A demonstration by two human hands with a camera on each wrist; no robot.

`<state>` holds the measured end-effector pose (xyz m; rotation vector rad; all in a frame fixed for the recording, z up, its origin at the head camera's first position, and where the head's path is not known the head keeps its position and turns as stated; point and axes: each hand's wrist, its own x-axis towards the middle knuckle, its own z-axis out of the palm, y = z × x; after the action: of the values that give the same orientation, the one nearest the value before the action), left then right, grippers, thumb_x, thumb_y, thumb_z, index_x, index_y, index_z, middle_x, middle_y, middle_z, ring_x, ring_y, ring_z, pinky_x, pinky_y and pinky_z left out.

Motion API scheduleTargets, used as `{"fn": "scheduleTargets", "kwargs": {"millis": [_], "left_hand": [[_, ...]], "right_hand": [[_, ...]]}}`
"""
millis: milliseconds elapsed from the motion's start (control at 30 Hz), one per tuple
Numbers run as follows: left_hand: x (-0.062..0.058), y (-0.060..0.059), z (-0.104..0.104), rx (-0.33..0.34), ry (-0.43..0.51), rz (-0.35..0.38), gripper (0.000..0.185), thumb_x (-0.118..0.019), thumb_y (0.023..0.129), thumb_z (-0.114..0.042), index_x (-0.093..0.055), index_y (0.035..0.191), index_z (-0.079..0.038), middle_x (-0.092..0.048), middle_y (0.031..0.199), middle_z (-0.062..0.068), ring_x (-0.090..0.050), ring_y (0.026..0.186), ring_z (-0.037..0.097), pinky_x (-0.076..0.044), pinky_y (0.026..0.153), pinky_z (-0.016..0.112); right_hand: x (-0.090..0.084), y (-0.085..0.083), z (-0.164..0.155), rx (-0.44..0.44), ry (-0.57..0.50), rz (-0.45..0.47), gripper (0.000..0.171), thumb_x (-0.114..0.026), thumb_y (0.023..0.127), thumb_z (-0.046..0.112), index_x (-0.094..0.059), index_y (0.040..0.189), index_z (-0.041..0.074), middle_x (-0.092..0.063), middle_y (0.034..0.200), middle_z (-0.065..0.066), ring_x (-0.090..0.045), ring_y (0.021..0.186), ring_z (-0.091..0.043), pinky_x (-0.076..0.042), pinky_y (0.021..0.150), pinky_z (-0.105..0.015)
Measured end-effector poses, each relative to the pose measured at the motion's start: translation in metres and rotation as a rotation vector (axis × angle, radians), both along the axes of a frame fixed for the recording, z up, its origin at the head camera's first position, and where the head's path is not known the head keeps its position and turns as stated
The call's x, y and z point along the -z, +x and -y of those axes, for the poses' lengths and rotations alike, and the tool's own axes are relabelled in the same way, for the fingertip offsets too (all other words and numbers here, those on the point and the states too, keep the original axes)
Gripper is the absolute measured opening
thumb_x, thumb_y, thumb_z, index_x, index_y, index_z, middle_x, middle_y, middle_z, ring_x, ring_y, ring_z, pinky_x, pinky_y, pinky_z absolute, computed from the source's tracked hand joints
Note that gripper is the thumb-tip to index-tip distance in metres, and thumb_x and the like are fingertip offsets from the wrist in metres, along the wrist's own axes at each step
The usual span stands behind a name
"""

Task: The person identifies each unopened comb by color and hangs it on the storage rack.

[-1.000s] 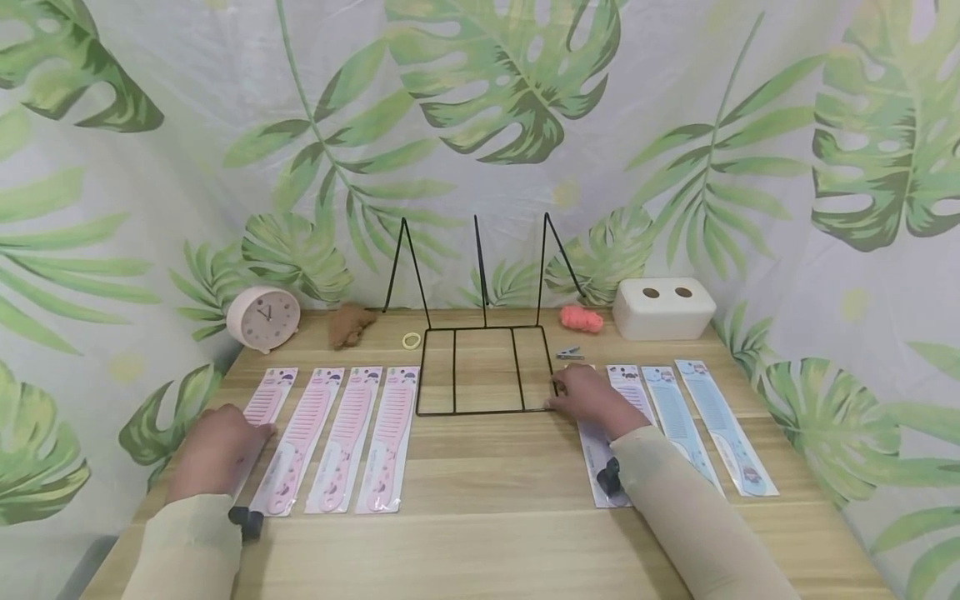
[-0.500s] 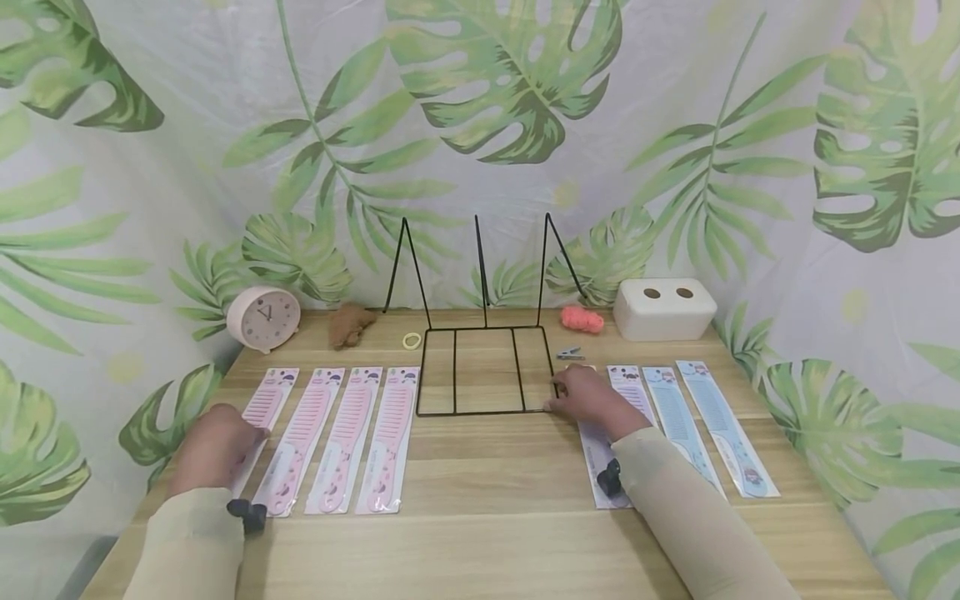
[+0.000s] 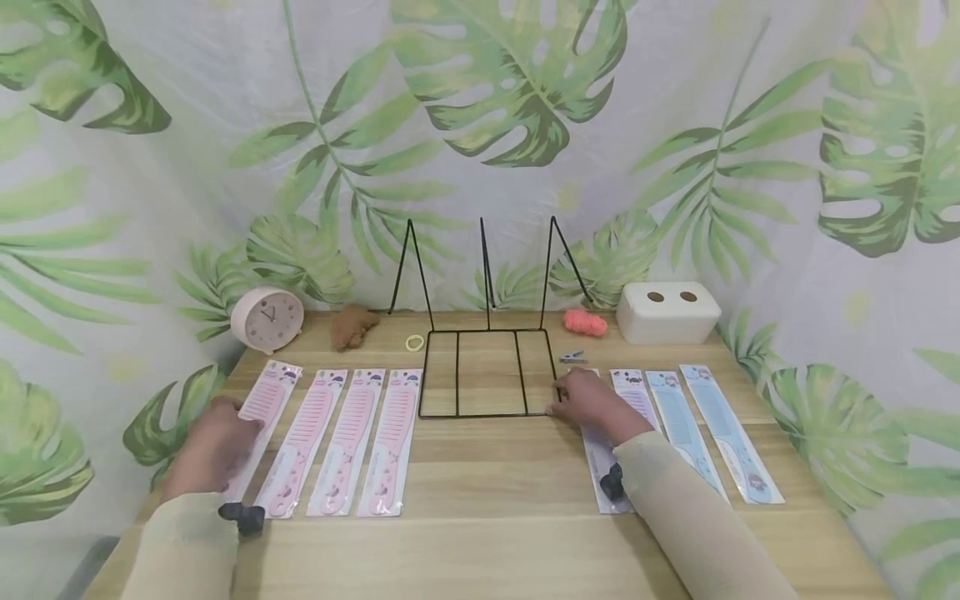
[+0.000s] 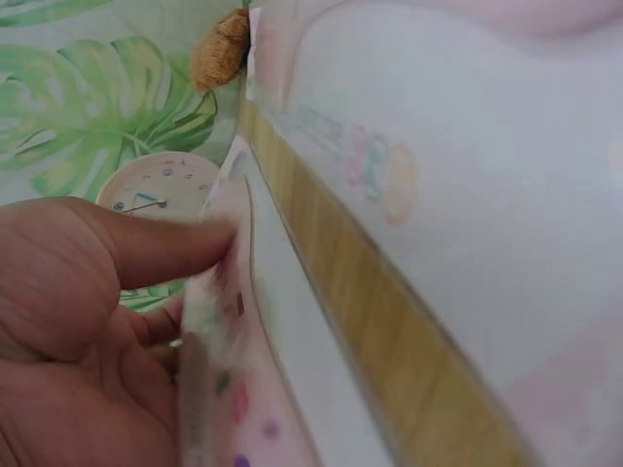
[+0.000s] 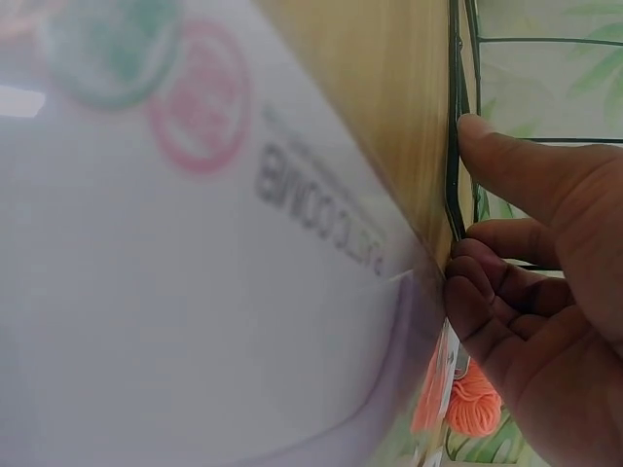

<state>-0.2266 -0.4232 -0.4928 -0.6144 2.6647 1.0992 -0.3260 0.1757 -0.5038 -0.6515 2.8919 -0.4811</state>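
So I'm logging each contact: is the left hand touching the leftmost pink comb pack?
Touching. In the left wrist view the left hand has its thumb and fingers pinching the edge of the leftmost pink comb pack, lifting it off the table.

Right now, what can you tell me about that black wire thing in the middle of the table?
The black wire rack is thin dark metal rod, bent and joined. Its flat base is a rectangle lying on the wooden table, split by two cross wires into three sections. Three upright wires rise at the back and lean toward the leafy curtain. Nothing lies inside it. The right hand touches its front right corner; the wrist view shows the thumb against the wire, the other fingers curled just below it.
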Motion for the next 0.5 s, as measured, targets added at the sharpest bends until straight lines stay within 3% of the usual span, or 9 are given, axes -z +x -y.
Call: {"fn": "scheduleTargets", "kwargs": {"millis": [100, 167, 233, 333, 400, 500], "left_hand": [[-0.004, -0.002, 0.001, 0.037, -0.024, -0.046, 0.066, -0.038, 0.111, -0.016, -0.013, 0.166, 0.011, -0.041, 0.149, 0.046, -0.053, 0.122, 0.058, -0.056, 0.086, 0.066], [-0.012, -0.005, 0.001, 0.075, -0.034, -0.108, 0.066, -0.037, 0.111, -0.014, -0.010, 0.166, 0.011, -0.036, 0.155, 0.048, -0.049, 0.131, 0.063, -0.050, 0.099, 0.072], [-0.023, -0.005, -0.002, 0.094, -0.053, -0.196, 0.064, -0.037, 0.111, -0.013, -0.013, 0.166, 0.012, -0.038, 0.153, 0.049, -0.049, 0.131, 0.064, -0.048, 0.102, 0.073], [-0.043, -0.004, -0.013, 0.117, -0.028, -0.315, 0.059, -0.039, 0.113, -0.014, -0.020, 0.165, 0.005, -0.047, 0.148, 0.045, -0.059, 0.120, 0.053, -0.054, 0.091, 0.058], [-0.055, -0.002, -0.022, 0.146, 0.025, -0.392, 0.051, -0.041, 0.114, -0.014, -0.027, 0.162, -0.002, -0.055, 0.142, 0.039, -0.065, 0.109, 0.038, -0.055, 0.084, 0.045], [-0.069, 0.001, -0.035, 0.281, 0.161, -0.479, 0.040, -0.046, 0.116, -0.011, -0.035, 0.154, -0.010, -0.067, 0.128, 0.021, -0.068, 0.098, 0.015, -0.057, 0.075, 0.029]], "right_hand": [[0.003, 0.002, -0.002, 0.010, -0.001, 0.004, 0.047, -0.083, 0.097, 0.030, -0.076, 0.131, -0.002, -0.077, 0.125, -0.018, -0.071, 0.118, -0.036, -0.058, 0.106, -0.054], [0.004, 0.002, -0.003, 0.005, -0.007, 0.003, 0.046, -0.084, 0.097, 0.030, -0.076, 0.130, -0.002, -0.078, 0.123, -0.018, -0.072, 0.115, -0.035, -0.058, 0.104, -0.054], [0.004, 0.002, -0.002, -0.004, -0.009, -0.001, 0.044, -0.084, 0.097, 0.030, -0.077, 0.128, -0.001, -0.078, 0.121, -0.017, -0.072, 0.110, -0.031, -0.059, 0.102, -0.053], [0.003, 0.001, -0.001, -0.015, -0.005, -0.017, 0.036, -0.084, 0.097, 0.029, -0.079, 0.118, 0.000, -0.079, 0.114, -0.015, -0.069, 0.098, -0.027, -0.059, 0.096, -0.052], [0.002, 0.001, 0.000, -0.019, -0.002, -0.025, 0.031, -0.084, 0.097, 0.029, -0.080, 0.112, 0.002, -0.078, 0.110, -0.013, -0.066, 0.092, -0.025, -0.059, 0.092, -0.050], [0.002, 0.000, 0.001, -0.016, -0.003, -0.025, 0.027, -0.085, 0.096, 0.028, -0.079, 0.106, 0.003, -0.078, 0.104, -0.011, -0.062, 0.087, -0.023, -0.058, 0.087, -0.048]]}}
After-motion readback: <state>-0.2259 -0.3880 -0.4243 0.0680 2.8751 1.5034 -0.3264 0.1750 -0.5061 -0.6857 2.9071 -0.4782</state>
